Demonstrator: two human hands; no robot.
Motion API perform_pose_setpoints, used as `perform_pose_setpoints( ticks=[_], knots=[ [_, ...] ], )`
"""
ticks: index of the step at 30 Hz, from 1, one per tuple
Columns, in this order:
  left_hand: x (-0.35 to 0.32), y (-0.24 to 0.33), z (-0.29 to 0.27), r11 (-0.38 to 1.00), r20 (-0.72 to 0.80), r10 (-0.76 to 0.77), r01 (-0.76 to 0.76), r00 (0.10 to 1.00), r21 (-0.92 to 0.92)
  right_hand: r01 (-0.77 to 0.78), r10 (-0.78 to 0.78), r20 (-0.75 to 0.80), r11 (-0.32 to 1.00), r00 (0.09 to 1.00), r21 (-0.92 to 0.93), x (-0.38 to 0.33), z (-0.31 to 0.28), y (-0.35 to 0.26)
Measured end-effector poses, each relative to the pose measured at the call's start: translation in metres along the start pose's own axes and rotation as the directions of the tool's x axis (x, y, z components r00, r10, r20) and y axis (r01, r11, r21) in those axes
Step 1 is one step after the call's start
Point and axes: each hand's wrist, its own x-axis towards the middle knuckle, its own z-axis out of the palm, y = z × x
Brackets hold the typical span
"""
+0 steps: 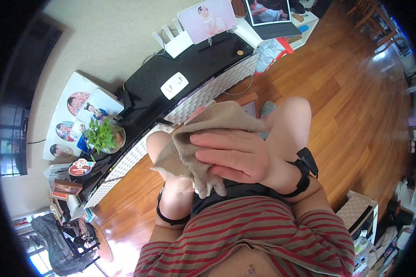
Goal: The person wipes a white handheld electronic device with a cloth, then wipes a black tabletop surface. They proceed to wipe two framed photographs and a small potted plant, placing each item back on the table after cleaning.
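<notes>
A tan, wrinkled cloth [226, 117] is bunched up between my two hands, above my lap. My right hand [238, 154] lies over it from the right, fingers together and pressed onto the fabric. From below and the left, my left hand [179, 183] supports the same cloth; its wrist and the heel of the palm show, and most of its fingers are covered. A bit of skin peeks out at the cloth's upper left edge. Whether anything is wrapped inside the cloth I cannot tell. Dark bands sit on both forearms.
Ahead stands a black-topped low cabinet [148, 78] with a white textured front. On it are a white socket plate [174, 86], a potted plant [104, 136], photo panels [207, 21] and a tablet [269, 11]. A bag [270, 55] leans at its right end. Wooden floor [355, 106] extends right.
</notes>
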Motion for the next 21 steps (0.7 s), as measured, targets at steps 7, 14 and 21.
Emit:
perform_pose_setpoints(
  ticks=[7, 14, 21],
  knots=[
    [-0.007, 0.007, -0.019, 0.989, -0.04, -0.134, 0.131, 0.99, -0.068, -0.064, 0.062, 0.077, 0.997, 0.995, 0.031, 0.001, -0.006, 0.003],
    [-0.013, 0.002, -0.019, 0.864, 0.324, -0.23, 0.346, 0.918, -0.367, -0.221, 0.15, 0.257, 0.936, 0.955, 0.273, 0.002, -0.011, 0.013],
    [-0.014, -0.008, -0.001, 0.991, 0.306, -0.133, 0.118, 0.943, 0.069, -0.573, 0.629, 0.016, 0.696, 0.777, 0.433, -0.006, 0.002, 0.013]
  ],
)
